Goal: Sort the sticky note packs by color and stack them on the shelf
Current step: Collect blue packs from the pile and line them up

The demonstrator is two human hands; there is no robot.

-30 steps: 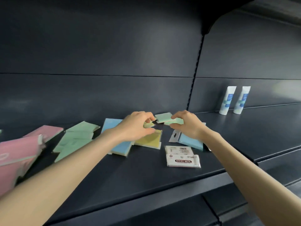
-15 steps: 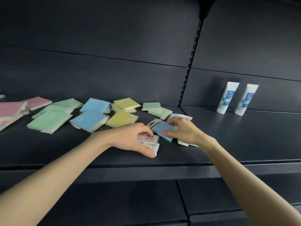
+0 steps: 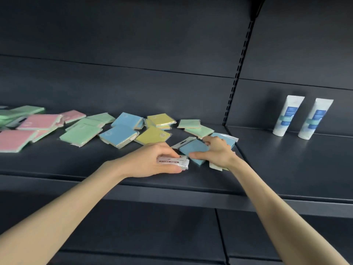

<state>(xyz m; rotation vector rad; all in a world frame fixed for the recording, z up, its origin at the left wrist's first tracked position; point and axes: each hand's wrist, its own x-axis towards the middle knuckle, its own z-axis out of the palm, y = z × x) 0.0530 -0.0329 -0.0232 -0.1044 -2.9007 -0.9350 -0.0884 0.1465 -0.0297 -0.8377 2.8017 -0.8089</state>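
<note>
Both hands are now working at the front of the shelf (image 3: 286, 169), away from the small green packs (image 3: 198, 130) at the back where they were pinching a second ago.

That dark shelf is running across the whole view, with a slotted upright (image 3: 236, 83) dividing its back panel. Loose sticky note packs are lying spread over its left half: pink packs (image 3: 38, 121) at the far left, green packs (image 3: 80, 134) beside them, then blue packs (image 3: 118, 135) and yellow packs (image 3: 152, 135) toward the middle, several overlapping.

Two white tubes (image 3: 287, 115) are standing upright side by side against the back panel on the right, well apart from the packs.

The left hand (image 3: 152, 159) is grasping a white-labelled pack (image 3: 172, 161) near the front edge, fingers curling over its top and thumb pressing along its near side.

Just beside it, the right hand (image 3: 215, 152) is gripping a blue pack (image 3: 193, 148), thumb stretching along the near edge and fingers curling over the far edge. This pack is lying on top of other packs whose pale edges are showing beneath the wrist.
</note>
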